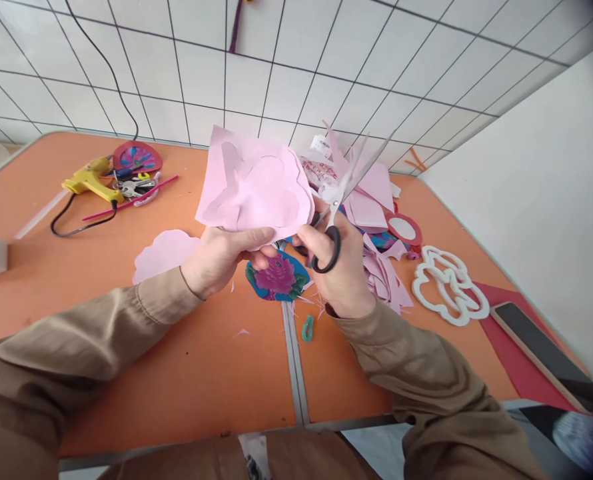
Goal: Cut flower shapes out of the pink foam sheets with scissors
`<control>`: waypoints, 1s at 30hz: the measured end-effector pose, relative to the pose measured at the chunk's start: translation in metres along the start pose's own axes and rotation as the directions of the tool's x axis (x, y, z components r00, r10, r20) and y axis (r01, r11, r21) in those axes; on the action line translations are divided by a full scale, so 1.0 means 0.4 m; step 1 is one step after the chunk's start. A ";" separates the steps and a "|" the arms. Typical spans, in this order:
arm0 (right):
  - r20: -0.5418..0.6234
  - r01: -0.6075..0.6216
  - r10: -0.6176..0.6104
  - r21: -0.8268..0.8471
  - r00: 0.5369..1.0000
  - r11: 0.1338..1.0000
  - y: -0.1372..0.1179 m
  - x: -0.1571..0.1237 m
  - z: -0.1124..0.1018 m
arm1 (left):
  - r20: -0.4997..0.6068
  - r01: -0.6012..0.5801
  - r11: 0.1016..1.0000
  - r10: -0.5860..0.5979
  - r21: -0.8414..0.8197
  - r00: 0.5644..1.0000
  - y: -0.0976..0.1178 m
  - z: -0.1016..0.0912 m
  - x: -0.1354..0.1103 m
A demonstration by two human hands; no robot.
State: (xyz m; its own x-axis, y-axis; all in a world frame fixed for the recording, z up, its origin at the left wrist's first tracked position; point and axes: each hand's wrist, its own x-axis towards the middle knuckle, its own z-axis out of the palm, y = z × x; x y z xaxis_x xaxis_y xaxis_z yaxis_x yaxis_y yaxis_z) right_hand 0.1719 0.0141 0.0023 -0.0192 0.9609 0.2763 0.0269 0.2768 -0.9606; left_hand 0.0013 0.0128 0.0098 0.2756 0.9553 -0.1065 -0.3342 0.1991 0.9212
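My left hand (pixel 224 257) pinches the lower edge of a pink paper sheet (pixel 254 187) and holds it up over the orange table (pixel 176 360). A petal-like shape is partly cut out of the sheet. My right hand (pixel 339 267) grips black-handled scissors (pixel 334 220), fingers through the loops, blades open and pointing up and to the right beside the sheet's right edge. Under my hands lies a painted flower cutout (pixel 276 277) in pink, blue and green.
A cut pink scalloped shape (pixel 164 253) lies at left. A yellow glue gun (pixel 89 180), keys and a round painted piece (pixel 136 158) sit far left. Pink scraps (pixel 376 200), a white flower-shaped outline (pixel 449 287), red paper and a phone (pixel 541 350) lie at right.
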 end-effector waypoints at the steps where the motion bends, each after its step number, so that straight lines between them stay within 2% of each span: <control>1: -0.001 0.018 -0.018 0.030 1.000 0.999 -0.009 0.008 -0.021 | 0.006 -0.009 1.000 0.009 0.000 1.000 0.010 -0.004 0.001; 3: 0.149 0.047 -0.054 0.047 0.987 0.998 -0.035 0.025 -0.077 | 0.028 -0.028 1.000 0.028 -0.001 0.999 0.032 -0.013 0.002; 4: 0.267 0.062 -0.075 0.056 0.961 0.996 -0.050 0.032 -0.108 | 0.043 -0.034 0.999 0.034 0.001 0.999 0.042 -0.018 0.003; 6: 0.514 0.060 -0.058 0.013 0.856 0.998 -0.079 0.043 -0.169 | 0.065 -0.047 0.999 0.046 0.015 0.997 0.061 -0.027 0.007; 7: 0.580 0.044 -0.020 -0.027 0.815 0.999 -0.092 0.048 -0.195 | 0.075 -0.051 0.998 0.049 0.026 0.996 0.069 -0.031 0.009; 9: 0.675 0.010 0.077 -0.125 0.734 0.992 -0.108 0.057 -0.231 | 0.089 -0.047 0.998 0.043 0.048 0.995 0.084 -0.035 0.012; 12: 0.774 0.033 0.224 -0.301 0.593 0.953 -0.111 0.074 -0.249 | 0.078 -0.052 0.996 0.047 0.067 0.996 0.101 -0.036 0.011; 14: 0.786 0.042 0.310 -0.391 0.535 0.919 -0.105 0.086 -0.248 | 0.067 -0.066 0.994 0.060 0.083 0.996 0.111 -0.035 0.007; 15: 0.771 0.038 0.345 -0.431 0.535 0.902 -0.102 0.089 -0.247 | 0.063 -0.065 0.993 0.059 0.096 0.996 0.115 -0.035 0.004; 18: 0.682 -0.010 0.432 -0.529 0.590 0.849 -0.100 0.087 -0.243 | 0.042 -0.026 0.987 0.019 0.158 0.999 0.122 -0.034 -0.006; 19: 0.661 -0.026 0.459 -0.554 0.593 0.832 -0.101 0.084 -0.243 | 0.038 -0.013 0.983 0.006 0.183 0.999 0.122 -0.034 -0.009; 26: 0.607 -0.001 0.558 -0.677 0.566 0.736 -0.109 0.070 -0.242 | 0.071 -0.016 0.961 -0.004 0.277 0.997 0.111 -0.038 -0.010; 30: 0.620 0.002 0.606 -0.700 0.498 0.714 -0.108 0.075 -0.239 | 0.037 -0.015 0.974 0.007 0.225 0.999 0.104 -0.038 -0.003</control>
State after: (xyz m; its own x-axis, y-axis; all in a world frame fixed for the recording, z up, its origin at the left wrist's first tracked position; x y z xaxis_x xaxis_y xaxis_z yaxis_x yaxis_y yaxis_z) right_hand 0.2658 0.0319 0.0548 -0.6131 0.6393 -0.4641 0.7189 0.2078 -0.6634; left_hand -0.0267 0.0233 0.0423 0.3067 0.9479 -0.0859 -0.1272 0.1302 0.9833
